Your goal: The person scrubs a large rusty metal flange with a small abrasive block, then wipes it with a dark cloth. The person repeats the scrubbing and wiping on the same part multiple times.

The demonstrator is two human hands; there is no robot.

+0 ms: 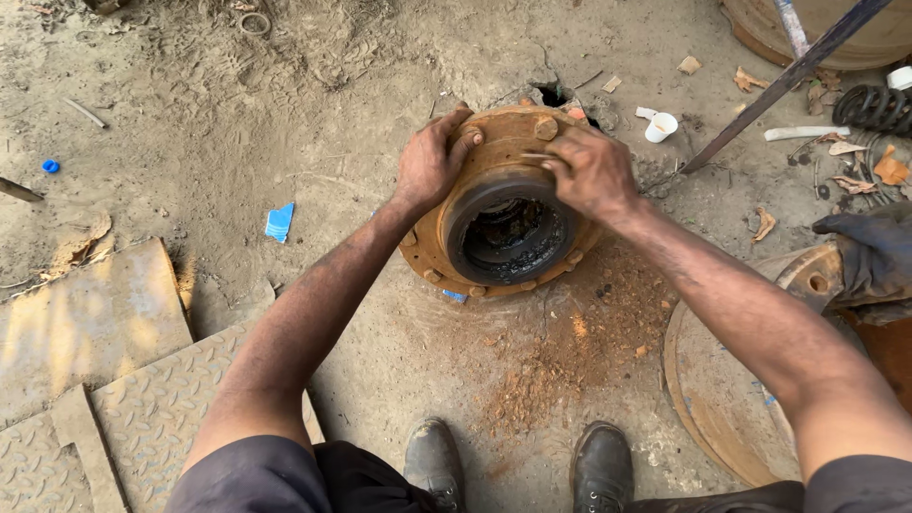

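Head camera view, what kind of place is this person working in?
Probably an outdoor vehicle repair yard. Both hands, left hand and right hand, grip a rusty wheel hub on the dirt ground, with a coil spring and a checker plate nearby.

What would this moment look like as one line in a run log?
left hand: gripping rusty wheel hub far rim | right hand: on hub rim, fingers pinching small part | hub: on dirt ground, open bore up | rust flakes: beside boots

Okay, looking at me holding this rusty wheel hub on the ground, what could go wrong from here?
The rusty hub looks heavy and tilted; if it tips, it could pinch your left hand or right hand, or land near your boots. Bare hands on rusty studs risk cuts. The greasy bore may make your grip slip.
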